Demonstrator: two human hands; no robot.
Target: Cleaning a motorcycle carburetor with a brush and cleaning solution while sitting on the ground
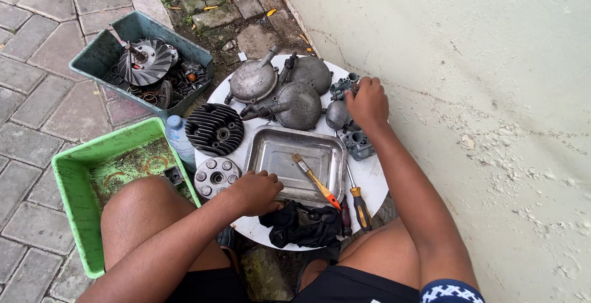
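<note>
At the near edge of the round white worktop (375, 183) lies a crumpled black rag (301, 224). The left hand (257, 191) rests just behind it, fingers curled loosely with the knuckles down on the worktop beside the tray's near left corner; whether it holds anything cannot be told. Next to the rag, towards the right edge, lies a screwdriver (359, 203) with an orange and black handle.

In the middle of the worktop sits a shallow rectangular metal tray (280, 155). It holds only a paintbrush (315, 180), whose orange handle sticks out over the tray's near right corner. Left of the tray lies a round metal disc with bolts (217, 177), and behind that a black finned cylinder head (214, 129).

On the paving to the left stands a bright green plastic tub (77, 204), with a rusty stained bottom and a small dark part in its corner nearest the worktop. A clear plastic bottle (180, 137) stands between this tub and the worktop.

At the far right edge, the right hand (367, 103) is closed around a small grey engine part (338, 113), with more small castings (359, 145) just beside it. Three grey domed engine covers (283, 87) fill the far side.

Farthest off, a dark teal tub (101, 54) holds a finned fan wheel (144, 62) and a heap of small dark parts
</note>
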